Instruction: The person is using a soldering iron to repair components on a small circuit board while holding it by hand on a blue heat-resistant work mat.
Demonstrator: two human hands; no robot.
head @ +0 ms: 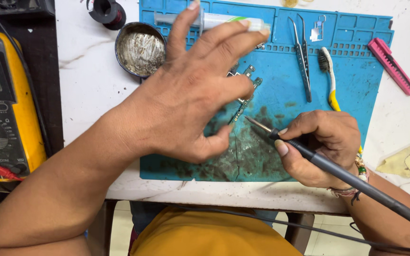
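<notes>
**Blue mat, thin board, hot iron**

Blue silicone covers the centre of the frame: the mat (357, 71) is cracked and scorched dark at its lower middle, soft enough to grip small parts. At far left sits a yellow meter (5, 104), bulky and stiff, out of your reach.

Your left hand (186, 95) hovers spread over the mat's middle, fingers apart and holding nothing. Your right hand (319, 147), lower right, is clamped round the iron (309, 154) like a pen, its tip pointing up-left toward the board (245, 97).

That board lies at the mat's centre, half hidden under your left fingers. It looks thin, light and brittle, likely to skate when nudged; pin it by its bare edges, away from the joints. Keep your hold on the iron's dark grip, well behind the metal.

Smaller still, across the top: a round tin (140, 50), a syringe (224, 20), tweezers (302, 57) and a brush (329, 78).
</notes>
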